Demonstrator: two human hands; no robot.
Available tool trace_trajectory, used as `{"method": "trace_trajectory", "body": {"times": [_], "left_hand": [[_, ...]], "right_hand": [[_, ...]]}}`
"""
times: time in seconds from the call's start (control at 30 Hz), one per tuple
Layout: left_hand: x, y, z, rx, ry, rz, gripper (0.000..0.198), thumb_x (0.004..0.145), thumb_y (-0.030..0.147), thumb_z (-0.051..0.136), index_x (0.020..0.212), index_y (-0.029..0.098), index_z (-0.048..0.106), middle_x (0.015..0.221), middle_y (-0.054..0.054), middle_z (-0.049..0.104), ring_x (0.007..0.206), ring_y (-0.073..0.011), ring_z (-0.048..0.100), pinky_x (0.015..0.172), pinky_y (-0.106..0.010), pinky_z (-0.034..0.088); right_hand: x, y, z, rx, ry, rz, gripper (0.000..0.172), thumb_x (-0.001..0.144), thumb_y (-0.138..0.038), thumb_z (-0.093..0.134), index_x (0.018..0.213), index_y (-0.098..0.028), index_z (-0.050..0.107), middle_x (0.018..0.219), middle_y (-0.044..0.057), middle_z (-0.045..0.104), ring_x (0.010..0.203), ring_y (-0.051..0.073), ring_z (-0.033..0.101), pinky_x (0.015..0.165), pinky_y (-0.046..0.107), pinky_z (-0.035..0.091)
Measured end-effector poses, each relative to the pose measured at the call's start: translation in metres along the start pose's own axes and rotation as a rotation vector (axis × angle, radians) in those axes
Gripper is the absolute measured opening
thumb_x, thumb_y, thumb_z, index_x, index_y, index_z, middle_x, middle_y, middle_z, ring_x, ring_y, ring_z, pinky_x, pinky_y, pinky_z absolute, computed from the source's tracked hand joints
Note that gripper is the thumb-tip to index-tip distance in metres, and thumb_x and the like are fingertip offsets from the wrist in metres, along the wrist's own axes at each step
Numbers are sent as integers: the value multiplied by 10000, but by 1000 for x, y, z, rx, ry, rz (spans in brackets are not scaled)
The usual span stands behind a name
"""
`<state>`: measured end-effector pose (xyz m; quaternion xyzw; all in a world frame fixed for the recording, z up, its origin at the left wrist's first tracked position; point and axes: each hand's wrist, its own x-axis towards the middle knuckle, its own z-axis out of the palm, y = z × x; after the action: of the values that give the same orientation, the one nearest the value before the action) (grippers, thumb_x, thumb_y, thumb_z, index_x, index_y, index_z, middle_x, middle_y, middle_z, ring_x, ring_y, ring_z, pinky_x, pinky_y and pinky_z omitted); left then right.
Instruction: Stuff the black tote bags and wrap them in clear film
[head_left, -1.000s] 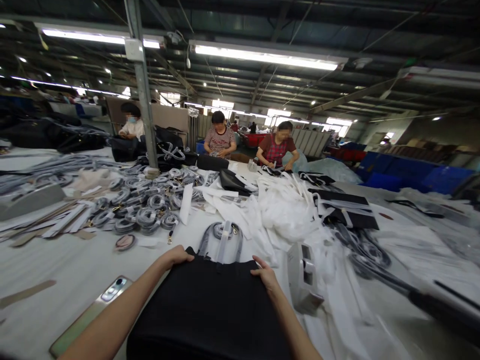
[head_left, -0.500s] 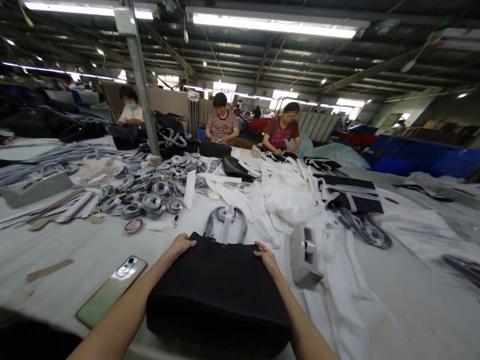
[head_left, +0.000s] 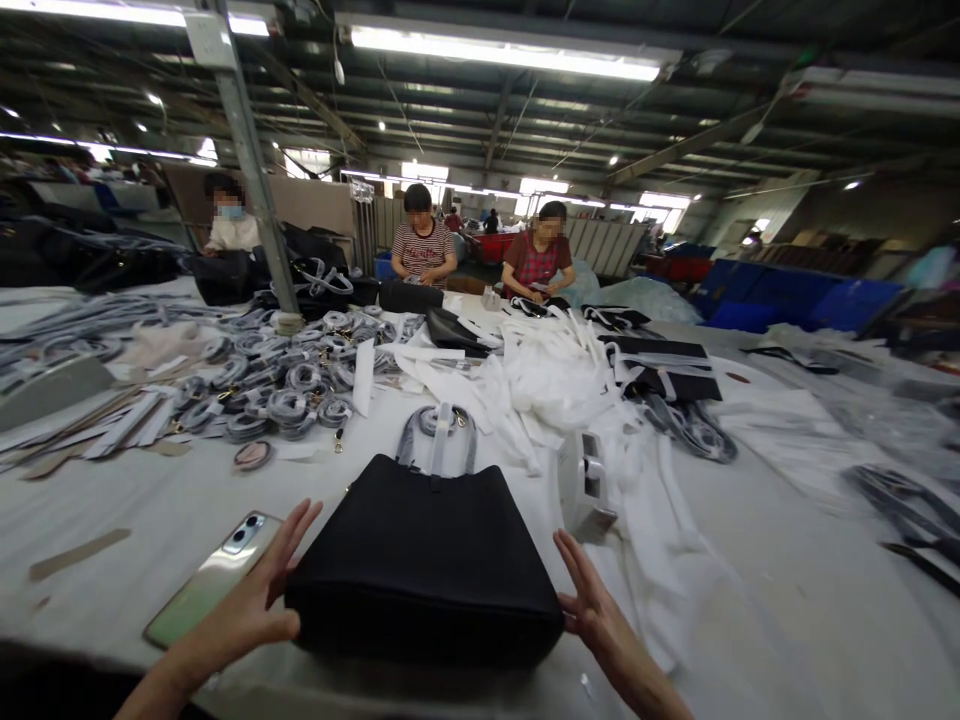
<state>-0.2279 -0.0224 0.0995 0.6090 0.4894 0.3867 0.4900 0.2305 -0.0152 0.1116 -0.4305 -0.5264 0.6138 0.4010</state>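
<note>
A black handbag (head_left: 435, 560) lies on the white-covered table in front of me, its base toward me and its top edge pointing away. Its wrapped handles (head_left: 403, 440) stretch out beyond that edge, with a coiled strap lying between them. My left hand (head_left: 259, 590) is beside the bag's left lower corner, fingers spread, the thumb close to the side. At the right lower corner is my right hand (head_left: 589, 600), fingers extended, the fingertips at or very near the bag's side. Neither hand grips anything.
A green phone (head_left: 217, 575) lies by my left hand. A tape dispenser (head_left: 585, 485) stands right of the bag near white wrapping material (head_left: 555, 375). Coiled straps (head_left: 292, 405) are heaped at the left, before a metal post (head_left: 251, 150). Several people work across the table.
Both hands have let go of the bag's top corners and come back toward me to its lower sides, fingers opening. The camera view has shifted slightly right.
</note>
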Motion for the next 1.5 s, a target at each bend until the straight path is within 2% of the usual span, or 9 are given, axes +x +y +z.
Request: {"method": "trace_trajectory", "body": {"times": [0.1,0.2,0.4,0.53,0.8,1.03,1.2,1.4,1.5], "left_hand": [[-9,13,0,328,-120,55,967,672,647,675,1465,343,212,1576,-48,163,1428,-306,181,1163,-493,147],[1,20,-6,469,-250,55,811,713,538,692,1419,348,340,1542,-34,276,1400,-293,265,1158,-467,195],[18,17,-14,476,-282,-74,680,631,361,738,1272,289,521,1276,-16,586,1160,-258,531,1006,-359,415],[25,5,-6,470,-166,-149,360,726,423,629,1012,204,623,893,6,679,836,-208,614,744,-279,483],[50,-60,26,395,203,-209,441,812,575,467,957,189,624,969,-65,705,958,-266,629,889,-364,455],[65,-90,45,605,363,-442,533,817,688,373,869,204,588,886,-111,700,977,-309,645,840,-385,458],[69,-96,46,628,348,-459,548,818,703,358,862,209,589,904,-121,702,980,-316,646,839,-386,459],[73,-106,48,584,319,-383,539,833,685,338,867,209,587,924,-101,702,959,-307,651,863,-395,462],[71,-107,46,613,285,-379,564,838,687,311,871,201,596,904,-102,705,922,-310,663,830,-403,483]], "right_hand": [[-7,-17,11,-368,-48,-100,1027,616,-662,730,1465,-339,252,1585,91,17,1284,345,433,1028,472,388],[2,-30,20,-696,-142,-90,774,633,-414,802,1336,-285,505,1481,97,379,1322,322,388,1109,475,288],[17,-16,28,-852,-18,-44,416,611,-273,750,1012,-214,659,1014,46,688,957,249,621,870,346,479],[25,1,25,-893,135,22,255,668,-363,688,850,-198,622,794,9,675,781,218,620,726,302,478],[57,49,27,-768,334,81,451,778,-597,514,927,-192,642,919,76,719,935,287,653,820,360,483],[73,82,37,-1045,530,259,557,822,-681,376,925,-187,613,899,123,709,914,333,658,792,408,478],[71,84,38,-1132,548,286,545,845,-687,352,890,-208,609,830,94,703,859,308,672,753,391,489],[75,76,35,-1296,630,-148,546,845,-566,500,1208,-162,550,1125,157,631,1044,306,592,889,440,460],[80,66,51,-1346,410,-304,529,848,-494,548,1311,-244,501,1311,126,544,1210,316,487,1029,503,341]]}}
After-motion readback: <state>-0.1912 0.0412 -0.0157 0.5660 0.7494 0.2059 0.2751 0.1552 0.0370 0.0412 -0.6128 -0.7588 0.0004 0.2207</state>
